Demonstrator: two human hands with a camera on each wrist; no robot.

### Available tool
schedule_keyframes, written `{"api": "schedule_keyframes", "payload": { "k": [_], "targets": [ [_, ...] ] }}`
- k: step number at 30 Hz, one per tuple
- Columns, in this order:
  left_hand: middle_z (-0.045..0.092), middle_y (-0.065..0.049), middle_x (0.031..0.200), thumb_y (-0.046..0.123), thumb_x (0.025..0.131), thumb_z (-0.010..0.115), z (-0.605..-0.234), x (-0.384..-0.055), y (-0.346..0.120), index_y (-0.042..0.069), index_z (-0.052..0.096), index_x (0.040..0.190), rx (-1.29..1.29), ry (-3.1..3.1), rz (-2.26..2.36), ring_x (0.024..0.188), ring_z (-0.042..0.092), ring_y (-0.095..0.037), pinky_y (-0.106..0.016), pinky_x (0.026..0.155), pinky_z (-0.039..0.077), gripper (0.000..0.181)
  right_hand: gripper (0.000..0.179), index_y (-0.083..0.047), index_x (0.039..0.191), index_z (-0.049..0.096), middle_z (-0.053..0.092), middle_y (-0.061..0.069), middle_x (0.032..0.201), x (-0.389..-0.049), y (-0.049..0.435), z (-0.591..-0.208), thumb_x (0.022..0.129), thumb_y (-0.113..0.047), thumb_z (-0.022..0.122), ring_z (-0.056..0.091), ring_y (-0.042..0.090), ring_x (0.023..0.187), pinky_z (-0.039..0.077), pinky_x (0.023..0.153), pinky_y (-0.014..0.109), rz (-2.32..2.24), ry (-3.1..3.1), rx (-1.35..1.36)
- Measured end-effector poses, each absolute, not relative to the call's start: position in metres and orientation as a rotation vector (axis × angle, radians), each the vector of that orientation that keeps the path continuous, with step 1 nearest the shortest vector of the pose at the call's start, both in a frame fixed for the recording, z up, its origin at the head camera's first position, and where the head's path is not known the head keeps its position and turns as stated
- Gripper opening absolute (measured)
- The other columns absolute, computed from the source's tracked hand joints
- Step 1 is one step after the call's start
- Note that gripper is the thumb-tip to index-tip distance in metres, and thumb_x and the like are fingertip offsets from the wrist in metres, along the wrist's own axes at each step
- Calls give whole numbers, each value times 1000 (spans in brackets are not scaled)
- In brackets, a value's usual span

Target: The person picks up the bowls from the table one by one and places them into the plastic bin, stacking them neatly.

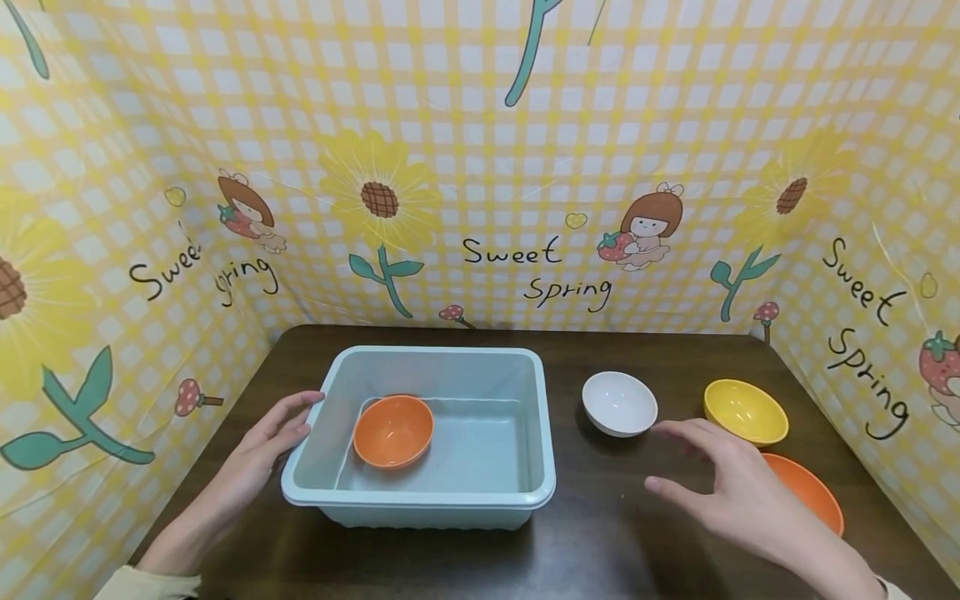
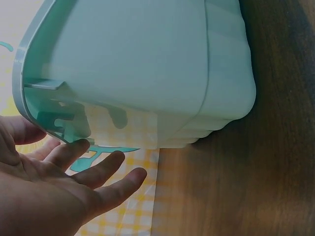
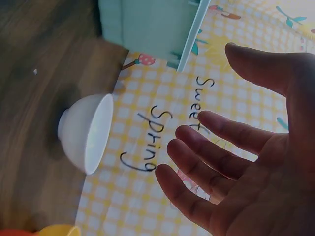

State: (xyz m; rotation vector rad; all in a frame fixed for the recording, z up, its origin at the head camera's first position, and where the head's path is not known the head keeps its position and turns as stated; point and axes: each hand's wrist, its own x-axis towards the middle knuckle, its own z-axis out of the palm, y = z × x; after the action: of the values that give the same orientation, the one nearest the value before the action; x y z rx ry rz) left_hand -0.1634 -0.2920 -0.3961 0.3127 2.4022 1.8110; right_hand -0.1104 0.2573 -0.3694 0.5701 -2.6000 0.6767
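My left hand (image 1: pixel 270 437) is at the left side of a pale blue-green plastic tub (image 1: pixel 427 498), its fingers by the rim. In the left wrist view, the left hand's (image 2: pixel 54 184) fingers are spread, the index touching near the tub's rim corner (image 2: pixel 22 105). One orange bowl (image 1: pixel 393 432) lies inside the tub, towards its left. My right hand (image 1: pixel 731 483) holds nothing; its thumb stands apart from the fingers, just right of a small white bowl (image 1: pixel 619 403). In the right wrist view that white bowl (image 3: pixel 86 132) is apart from the fingertips.
A yellow bowl (image 1: pixel 746 412) sits beyond the right hand. Another orange bowl (image 1: pixel 806 493) is partly hidden behind that hand. Everything stands on a dark wooden table (image 1: pixel 592 533), enclosed by yellow checked cloth (image 1: pixel 480 167) at the back and sides.
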Motion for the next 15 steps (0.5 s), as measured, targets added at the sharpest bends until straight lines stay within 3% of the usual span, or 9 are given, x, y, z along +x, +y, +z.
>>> {"api": "schedule_keyframes", "payload": {
  "k": [7,15],
  "targets": [
    [37,-25,162,28,116,42,-396,-164,-292,8,34,157,309,2391,1817,117,62,-10,-33,85,54,46,56,-19,126,72,71,-11,118,-108,273,-376,78,-35,95,62,14,98,51,81,35,652,-2636,476],
    [36,-26,163,29,116,42,-396,-164,-292,8,33,158,296,2395,1809,117,61,-8,-32,85,53,47,55,-20,125,72,71,-8,112,-106,289,-383,78,-37,96,64,22,97,51,77,34,662,-2692,355]
  ]
}}
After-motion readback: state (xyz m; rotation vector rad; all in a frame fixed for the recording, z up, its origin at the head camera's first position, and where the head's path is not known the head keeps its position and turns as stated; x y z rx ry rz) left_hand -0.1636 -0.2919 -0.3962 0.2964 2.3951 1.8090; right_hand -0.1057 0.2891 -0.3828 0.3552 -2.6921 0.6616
